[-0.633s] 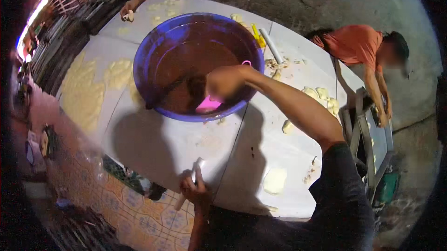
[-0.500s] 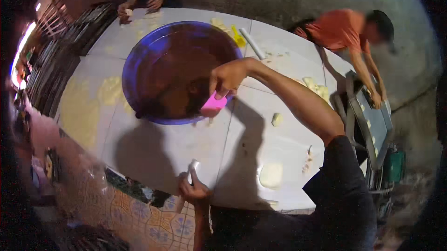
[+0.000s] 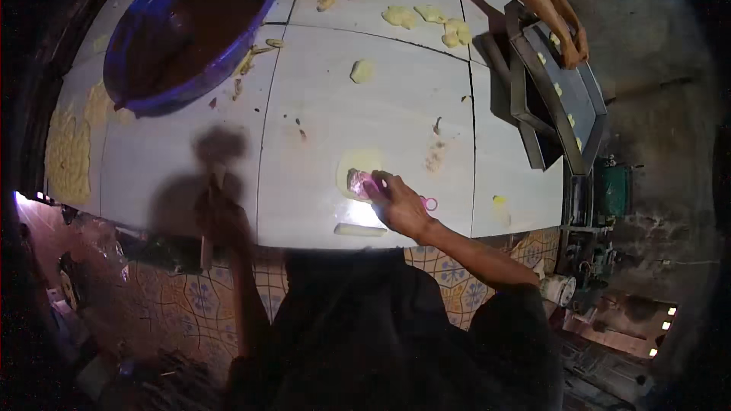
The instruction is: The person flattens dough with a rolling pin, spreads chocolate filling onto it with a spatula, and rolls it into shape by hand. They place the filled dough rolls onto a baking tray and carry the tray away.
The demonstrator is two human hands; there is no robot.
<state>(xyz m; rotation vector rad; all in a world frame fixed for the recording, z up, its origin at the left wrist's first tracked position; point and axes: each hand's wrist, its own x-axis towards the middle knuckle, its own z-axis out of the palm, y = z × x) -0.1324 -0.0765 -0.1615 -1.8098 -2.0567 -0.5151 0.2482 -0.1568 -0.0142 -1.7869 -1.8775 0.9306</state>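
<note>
Across the table (image 3: 320, 114) from me, the person's right hand (image 3: 396, 207) grips a pink scoop (image 3: 358, 182), fingers closed around it. The scoop sits over the flat dough round (image 3: 359, 157), near the table's front edge and covering part of it; from here I can't tell whether the two touch, or what the scoop contains. A pink ring (image 3: 430, 204) shows just beyond the wrist. A pale strip (image 3: 359, 230) lies between the round and the edge, with a bright patch of light just above it.

The left hand (image 3: 217, 213) is in deep shade at the table's edge, well apart from the right, and clasps a stick (image 3: 205, 252) whose lower end juts out below the fist. The finer set of its fingers is too dark to make out.

Up to the left stands a blue basin (image 3: 255, 7) of brown filling (image 3: 179, 30), with a dough sheet (image 3: 67, 156) beyond it at the far left. A small dough lump (image 3: 362, 70) sits alone mid-table, and more dough pieces (image 3: 426, 19) lie farther back. At the right, a co-worker's hands (image 3: 572, 49) reach into a metal tray (image 3: 560, 76) with small pale pieces (image 3: 557, 89) along it.
</note>
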